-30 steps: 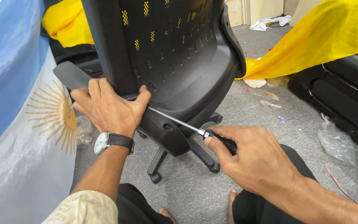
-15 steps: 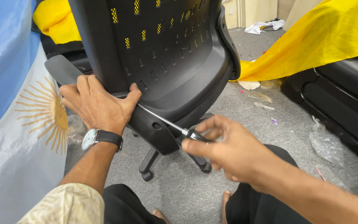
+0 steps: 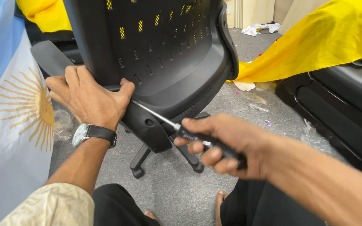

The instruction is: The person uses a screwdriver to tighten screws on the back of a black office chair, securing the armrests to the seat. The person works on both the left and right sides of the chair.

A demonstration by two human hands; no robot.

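The right hand (image 3: 227, 144) gripped a screwdriver (image 3: 189, 133), tip hidden behind the left hand (image 3: 91, 98) clasping the chair (image 3: 168, 62), the fastening apparently unfinished.

Workshop, grey carpet (image 3: 177, 196), draped furniture (image 3: 340, 96)
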